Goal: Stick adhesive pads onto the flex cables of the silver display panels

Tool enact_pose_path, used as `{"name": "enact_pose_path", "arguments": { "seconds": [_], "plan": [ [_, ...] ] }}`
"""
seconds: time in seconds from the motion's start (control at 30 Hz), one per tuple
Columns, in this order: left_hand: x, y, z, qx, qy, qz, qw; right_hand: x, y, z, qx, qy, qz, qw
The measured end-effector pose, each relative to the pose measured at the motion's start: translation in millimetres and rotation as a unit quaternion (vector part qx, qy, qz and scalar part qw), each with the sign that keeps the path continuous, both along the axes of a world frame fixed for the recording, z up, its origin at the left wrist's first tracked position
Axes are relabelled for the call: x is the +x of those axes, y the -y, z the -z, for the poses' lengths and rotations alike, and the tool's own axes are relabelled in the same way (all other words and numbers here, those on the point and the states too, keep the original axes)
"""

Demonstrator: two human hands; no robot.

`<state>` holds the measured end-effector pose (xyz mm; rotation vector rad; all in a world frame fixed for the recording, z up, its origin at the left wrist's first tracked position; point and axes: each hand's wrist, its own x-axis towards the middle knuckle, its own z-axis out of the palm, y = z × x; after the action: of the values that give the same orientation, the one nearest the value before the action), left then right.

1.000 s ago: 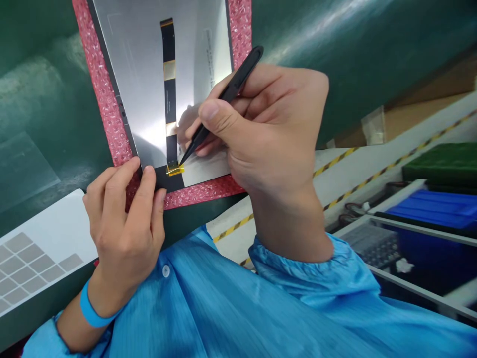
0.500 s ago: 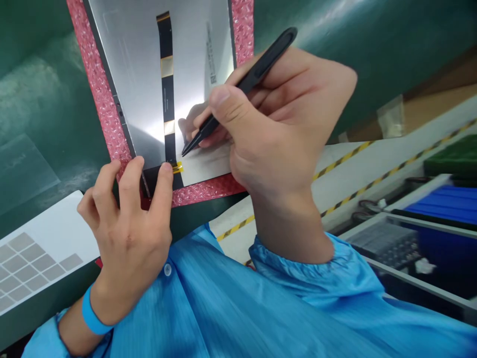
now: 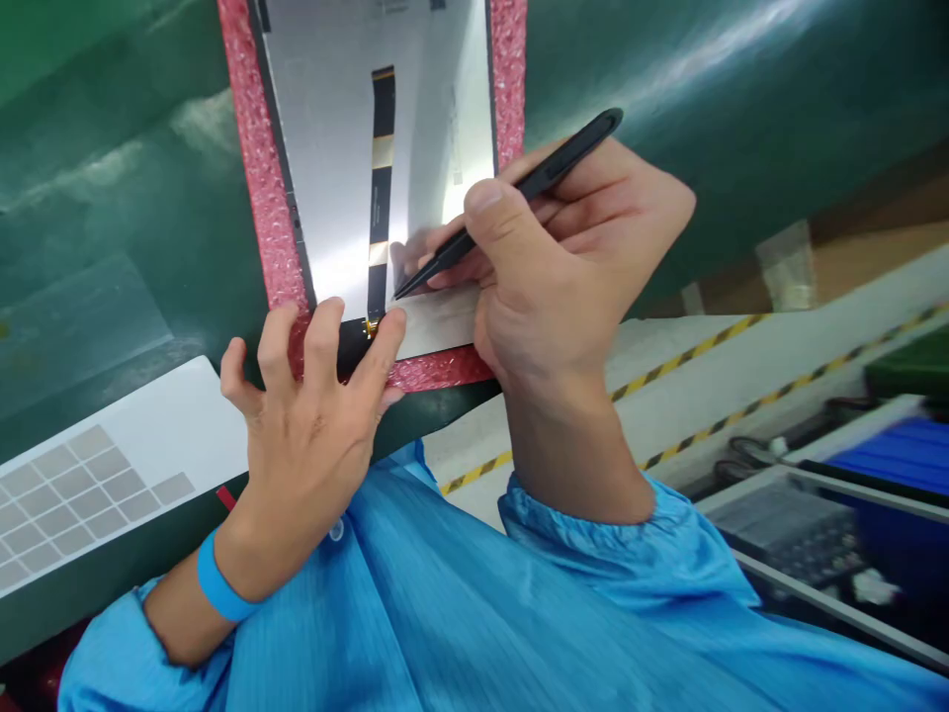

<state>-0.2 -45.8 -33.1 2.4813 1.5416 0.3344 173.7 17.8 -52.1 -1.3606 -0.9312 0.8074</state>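
Observation:
A silvery display panel (image 3: 326, 178) lies on pink bubble wrap (image 3: 259, 158). Down its back runs a black flex cable (image 3: 381, 198) with gold bands, its lower end meeting a dark strip with a bit of yellow tape (image 3: 372, 326). My left hand (image 3: 311, 396) rests with spread fingers on the panel's lower left edge, the index fingertip beside the tape. In my right hand (image 3: 556, 257) I hold black tweezers (image 3: 511, 203) like a pen. Their tip is just right of the cable's lower end; whether it touches the panel I cannot tell.
The green work surface (image 3: 667, 119) extends around the panel. A white sheet with grey squares (image 3: 170, 415) lies at left, beneath a clear plastic film (image 3: 96, 307). Beyond the table edge at right are yellow-black floor tape (image 3: 689, 356) and a blue bin (image 3: 897, 445).
The panel and my left hand appear further right in the view. My left index finger now lies over the right part of the yellow tape. The tweezers stay near the cable's lower end.

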Motion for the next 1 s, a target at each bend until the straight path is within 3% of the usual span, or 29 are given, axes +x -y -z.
{"name": "enact_pose_path", "arguments": {
  "seconds": [0.13,0.3,0.4,0.5,0.6,0.67,0.77,1.0],
  "plan": [
    [3,9,2.9,0.038,-0.022,-0.038,0.998,-2,-2,4.4,-0.005,-0.016,0.023,1.0],
    [-2,24,1.3,0.061,-0.034,-0.078,0.994,-5,-5,-3.7,0.031,-0.036,0.034,0.998],
    [-41,32,-4.5,0.078,0.004,-0.095,0.992,-14,-5,-11.6,0.033,-0.061,0.003,0.998],
    [-103,44,-9.4,0.076,0.071,-0.082,0.991,-40,5,-20.9,0.033,-0.083,-0.035,0.995],
    [-159,59,-5.5,0.025,0.064,-0.071,0.995,-80,25,-25.3,-0.023,-0.068,-0.174,0.982],
    [-178,67,1.1,-0.004,0.031,-0.062,0.998,-106,39,-23.1,-0.058,-0.041,-0.274,0.959],
    [-183,73,10.3,-0.007,0.012,-0.061,0.998,-131,52,-14.7,-0.072,-0.016,-0.34,0.938],
    [-175,71,13.3,-0.018,0.023,-0.059,0.998,-134,54,-10.6,-0.09,0.028,-0.339,0.936]
  ]
}}
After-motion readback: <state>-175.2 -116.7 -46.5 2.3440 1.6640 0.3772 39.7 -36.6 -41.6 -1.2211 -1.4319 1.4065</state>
